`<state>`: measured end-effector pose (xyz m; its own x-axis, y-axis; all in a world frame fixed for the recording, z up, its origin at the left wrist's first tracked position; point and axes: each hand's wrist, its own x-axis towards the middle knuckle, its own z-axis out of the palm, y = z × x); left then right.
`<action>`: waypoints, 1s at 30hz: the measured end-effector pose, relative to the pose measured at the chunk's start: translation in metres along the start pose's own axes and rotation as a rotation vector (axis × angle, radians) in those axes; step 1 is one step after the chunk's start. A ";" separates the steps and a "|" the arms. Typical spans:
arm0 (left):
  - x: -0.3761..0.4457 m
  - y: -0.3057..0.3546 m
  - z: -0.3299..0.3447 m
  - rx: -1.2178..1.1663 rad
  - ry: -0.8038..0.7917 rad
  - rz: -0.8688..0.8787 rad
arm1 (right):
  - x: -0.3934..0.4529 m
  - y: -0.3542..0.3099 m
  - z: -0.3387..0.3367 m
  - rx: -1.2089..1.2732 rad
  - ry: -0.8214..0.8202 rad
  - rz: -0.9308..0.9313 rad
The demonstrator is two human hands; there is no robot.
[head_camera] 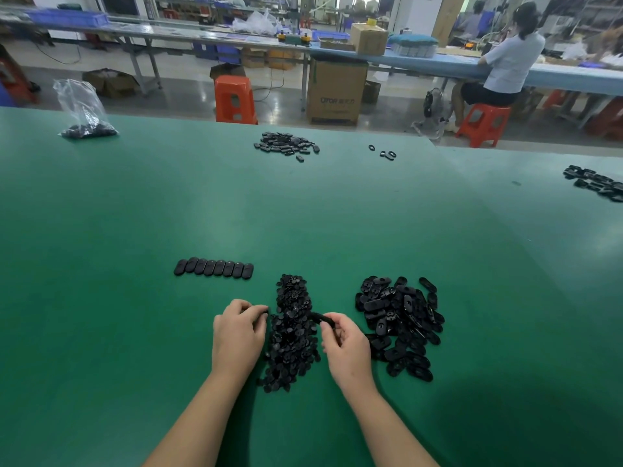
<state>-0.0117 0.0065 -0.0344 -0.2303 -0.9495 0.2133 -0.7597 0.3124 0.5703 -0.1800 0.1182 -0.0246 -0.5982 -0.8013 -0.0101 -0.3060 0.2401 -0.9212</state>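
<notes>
A long heap of small black round parts (291,328) lies on the green table (303,214) between my hands. My left hand (237,335) sits at the heap's left edge, fingers curled, pinching a small black part (266,311) at its fingertips. My right hand (344,345) is at the heap's right edge and grips a black oval shell (319,318). To the right lies a pile of black oval shells (399,326). A neat row of several assembled black oval pieces (214,267) lies to the upper left.
Another pile of black pieces (286,146) and a few loose rings (384,152) lie far across the table. A plastic bag of parts (84,112) stands far left, more pieces (596,182) at the right edge. Beyond are orange stools (234,99), boxes and a seated person (502,65).
</notes>
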 end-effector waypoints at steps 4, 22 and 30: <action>0.001 0.001 0.000 0.000 0.001 -0.012 | 0.000 0.001 0.001 0.039 0.002 0.019; 0.006 0.030 -0.031 -1.005 -0.115 -0.496 | 0.001 -0.003 0.001 0.091 0.016 0.046; 0.002 0.042 -0.022 -1.047 -0.148 -0.473 | 0.002 -0.003 0.001 0.098 0.031 0.038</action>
<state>-0.0308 0.0181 0.0075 -0.1789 -0.9511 -0.2519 0.0703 -0.2678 0.9609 -0.1793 0.1157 -0.0224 -0.6311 -0.7749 -0.0354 -0.2093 0.2140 -0.9542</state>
